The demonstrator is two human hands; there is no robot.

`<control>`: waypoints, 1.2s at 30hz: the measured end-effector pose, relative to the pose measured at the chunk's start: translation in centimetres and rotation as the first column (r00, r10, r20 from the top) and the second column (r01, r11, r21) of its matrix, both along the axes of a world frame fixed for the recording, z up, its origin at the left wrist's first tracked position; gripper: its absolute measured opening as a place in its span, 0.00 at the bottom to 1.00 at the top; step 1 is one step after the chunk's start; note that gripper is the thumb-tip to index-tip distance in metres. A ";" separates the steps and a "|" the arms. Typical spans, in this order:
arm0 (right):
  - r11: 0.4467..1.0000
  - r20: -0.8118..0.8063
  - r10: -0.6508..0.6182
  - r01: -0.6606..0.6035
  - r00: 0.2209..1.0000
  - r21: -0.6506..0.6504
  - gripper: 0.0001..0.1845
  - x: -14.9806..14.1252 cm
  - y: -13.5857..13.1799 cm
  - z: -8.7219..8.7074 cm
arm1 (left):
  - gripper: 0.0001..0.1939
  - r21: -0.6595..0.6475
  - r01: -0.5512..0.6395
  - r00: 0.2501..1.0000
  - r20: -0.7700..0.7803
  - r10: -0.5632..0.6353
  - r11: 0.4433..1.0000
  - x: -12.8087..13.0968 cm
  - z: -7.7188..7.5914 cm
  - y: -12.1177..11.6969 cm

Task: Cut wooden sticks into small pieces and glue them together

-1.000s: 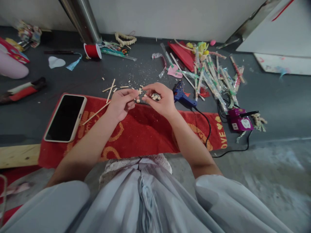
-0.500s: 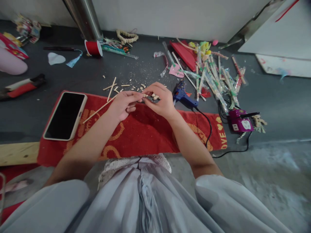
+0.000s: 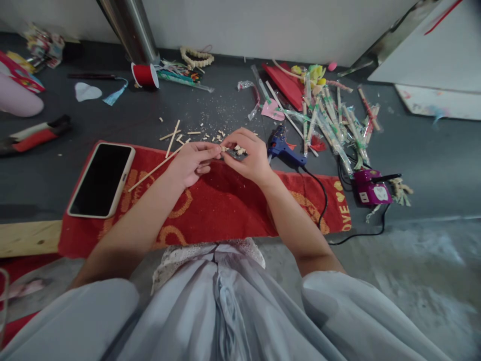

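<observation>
My left hand [image 3: 196, 161] and my right hand [image 3: 247, 154] meet fingertip to fingertip over the far edge of the red towel [image 3: 225, 210]. Both are closed in a pinch around a small pale wooden piece [image 3: 224, 149], mostly covered by the fingers. More pale wooden bits [image 3: 239, 150] show under my right hand. Cut stick pieces [image 3: 218, 136] and crumbs are scattered just beyond the fingers. A long thin wooden stick [image 3: 154, 173] slants across the towel beside my left wrist. A blue glue gun [image 3: 283, 150] lies to the right of my right hand.
A phone [image 3: 100, 180] rests on the towel's left end. Wrapped sticks [image 3: 330, 120] are heaped at the right, near a purple box [image 3: 372, 188] with a black cord. Red-handled pliers [image 3: 35, 135] lie far left. A red ribbon spool [image 3: 145, 75] stands near the metal post [image 3: 131, 30].
Almost nothing differs. Both hands stay in the same place with the small wooden piece between the fingertips, and the view has shifted only very slightly.
</observation>
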State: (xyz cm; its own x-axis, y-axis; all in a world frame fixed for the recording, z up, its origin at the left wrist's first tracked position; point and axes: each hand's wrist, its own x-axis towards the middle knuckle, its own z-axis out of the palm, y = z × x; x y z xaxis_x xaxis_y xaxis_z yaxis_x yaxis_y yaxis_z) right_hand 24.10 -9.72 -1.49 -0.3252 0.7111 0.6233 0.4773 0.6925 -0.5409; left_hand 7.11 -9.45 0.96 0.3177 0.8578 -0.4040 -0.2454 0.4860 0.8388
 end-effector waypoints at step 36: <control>0.998 -0.106 -0.060 0.062 0.993 0.011 0.06 0.3 0.1 0.3 | 0.01 0.228 -0.183 0.978 -0.061 0.202 0.956 -0.4 -1.2 1.1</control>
